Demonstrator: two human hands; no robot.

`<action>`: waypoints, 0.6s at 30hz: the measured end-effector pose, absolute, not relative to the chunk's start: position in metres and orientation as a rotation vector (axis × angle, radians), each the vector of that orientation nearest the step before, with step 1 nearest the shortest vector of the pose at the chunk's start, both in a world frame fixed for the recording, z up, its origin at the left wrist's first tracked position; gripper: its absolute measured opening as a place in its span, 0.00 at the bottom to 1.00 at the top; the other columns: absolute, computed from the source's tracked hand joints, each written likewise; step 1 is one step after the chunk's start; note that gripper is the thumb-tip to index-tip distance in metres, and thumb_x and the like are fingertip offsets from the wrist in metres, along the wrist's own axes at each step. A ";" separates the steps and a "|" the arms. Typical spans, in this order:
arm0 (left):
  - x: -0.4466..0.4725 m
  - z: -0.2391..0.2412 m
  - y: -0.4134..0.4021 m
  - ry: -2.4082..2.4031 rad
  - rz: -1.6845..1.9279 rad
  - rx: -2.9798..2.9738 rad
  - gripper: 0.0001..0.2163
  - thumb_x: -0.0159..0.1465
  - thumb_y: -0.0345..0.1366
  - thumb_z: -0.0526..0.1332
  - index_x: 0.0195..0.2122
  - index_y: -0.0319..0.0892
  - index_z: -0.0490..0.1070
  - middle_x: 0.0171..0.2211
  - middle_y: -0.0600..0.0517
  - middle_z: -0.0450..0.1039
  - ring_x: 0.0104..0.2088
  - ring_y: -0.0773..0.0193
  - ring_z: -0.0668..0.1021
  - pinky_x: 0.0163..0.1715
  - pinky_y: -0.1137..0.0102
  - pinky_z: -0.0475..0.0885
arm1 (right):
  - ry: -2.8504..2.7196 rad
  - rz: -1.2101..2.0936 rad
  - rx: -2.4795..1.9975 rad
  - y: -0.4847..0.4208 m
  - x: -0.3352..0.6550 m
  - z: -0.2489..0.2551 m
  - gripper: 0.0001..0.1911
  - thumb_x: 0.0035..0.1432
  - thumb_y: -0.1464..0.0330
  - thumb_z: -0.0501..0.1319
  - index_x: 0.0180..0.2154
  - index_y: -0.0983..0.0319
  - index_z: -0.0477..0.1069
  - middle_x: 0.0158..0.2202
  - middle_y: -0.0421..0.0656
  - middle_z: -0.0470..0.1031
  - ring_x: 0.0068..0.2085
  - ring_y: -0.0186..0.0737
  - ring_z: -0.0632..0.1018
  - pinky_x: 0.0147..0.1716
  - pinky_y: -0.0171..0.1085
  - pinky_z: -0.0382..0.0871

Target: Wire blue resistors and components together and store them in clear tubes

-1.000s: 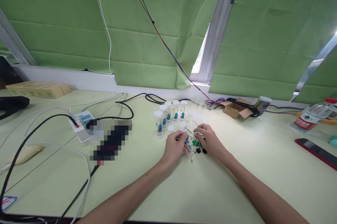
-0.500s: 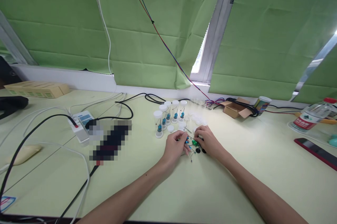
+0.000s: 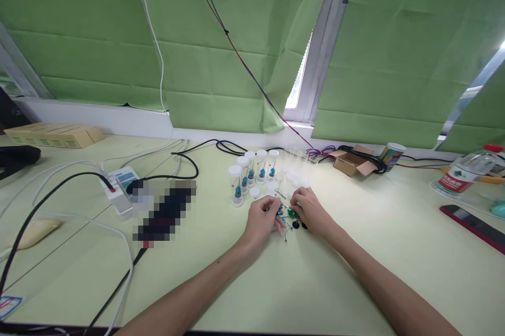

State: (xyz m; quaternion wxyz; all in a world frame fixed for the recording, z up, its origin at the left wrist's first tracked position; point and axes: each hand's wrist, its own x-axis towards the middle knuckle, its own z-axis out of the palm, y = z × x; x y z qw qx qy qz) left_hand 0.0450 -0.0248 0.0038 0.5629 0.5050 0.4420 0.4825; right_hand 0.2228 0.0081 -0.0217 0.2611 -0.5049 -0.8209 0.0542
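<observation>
My left hand (image 3: 260,220) is closed, thumb and fingers pinched at a small shiny blue part (image 3: 280,211). Just across from it, my right hand (image 3: 311,210) has its fingers curled down by small green parts (image 3: 292,213); what lies between the fingertips is hidden. Black round pieces (image 3: 295,225) and thin wire-like pieces (image 3: 286,236) lie on the table below the fingers. Behind my left hand stand several clear tubes (image 3: 235,183) with white caps, each with a blue part inside. Loose white caps (image 3: 294,176) lie beyond both hands.
At the left are a power strip (image 3: 118,196), cables and a pixelated dark object (image 3: 165,212). An opened cardboard box (image 3: 351,162) and a can (image 3: 392,155) stand at the back. A water bottle (image 3: 463,173) and a phone (image 3: 471,225) are at the right.
The view has shifted very slightly. Both hands stay nearly in place, with the right fingers moved a little over the green parts.
</observation>
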 end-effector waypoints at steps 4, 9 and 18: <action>0.045 0.004 -0.026 1.038 1.133 1.194 0.14 0.60 0.47 0.60 0.28 0.40 0.67 0.21 0.56 0.65 0.18 0.67 0.74 0.16 0.75 0.68 | -2.273 0.081 -1.398 0.008 0.222 -0.022 0.06 0.60 0.78 0.58 0.32 0.64 0.70 0.39 0.50 0.70 0.44 0.48 0.69 0.43 0.44 0.67; 0.046 0.005 -0.026 1.050 1.128 1.188 0.14 0.60 0.47 0.61 0.27 0.40 0.67 0.21 0.56 0.65 0.17 0.68 0.74 0.16 0.75 0.67 | -2.323 0.012 -1.422 0.007 0.222 -0.023 0.06 0.61 0.78 0.56 0.33 0.65 0.69 0.39 0.51 0.69 0.43 0.49 0.69 0.43 0.44 0.67; 0.046 0.004 -0.025 1.049 1.123 1.180 0.15 0.59 0.47 0.61 0.28 0.40 0.67 0.22 0.56 0.65 0.17 0.68 0.74 0.16 0.75 0.66 | -2.286 -0.035 -1.393 0.006 0.220 -0.022 0.07 0.62 0.78 0.55 0.32 0.63 0.67 0.37 0.50 0.68 0.40 0.47 0.69 0.40 0.42 0.68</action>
